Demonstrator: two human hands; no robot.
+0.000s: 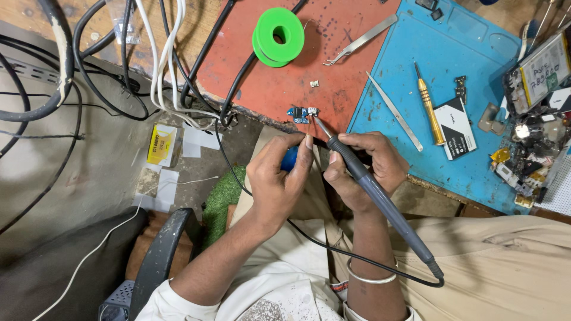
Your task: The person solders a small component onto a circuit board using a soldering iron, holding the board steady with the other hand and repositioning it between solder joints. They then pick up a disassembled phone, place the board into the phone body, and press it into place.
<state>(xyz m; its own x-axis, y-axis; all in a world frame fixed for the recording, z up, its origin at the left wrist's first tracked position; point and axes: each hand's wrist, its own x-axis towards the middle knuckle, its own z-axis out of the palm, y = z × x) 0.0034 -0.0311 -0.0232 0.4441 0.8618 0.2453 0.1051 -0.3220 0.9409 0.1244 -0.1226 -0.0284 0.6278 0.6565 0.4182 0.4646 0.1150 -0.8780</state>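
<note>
Two hands meet at the near edge of the red mat [333,65], where a small blue circuit board [300,114] lies just at the bench lip. The right hand [363,169] is wrapped closed around the grey soldering iron [380,205], held like a pen, its thin tip slanting up and left to touch, or all but touch, the board's right end. The left hand [278,181] is curled shut around a blue object [289,159], mostly hidden in the palm, so its kind cannot be told; its forefinger points toward the board and rests near the iron's tip. The step in hand looks like soldering a joint on the board, and by my judgement the next move calls for a steady tip and a light, brief contact, since the board sits loose and close to the edge. Both wrists are bent inward over the lap, forearms converging from below. A green solder spool [278,37], tweezers [363,40] and a brass screwdriver [429,110] on the blue mat [476,53] lie well apart.
</note>
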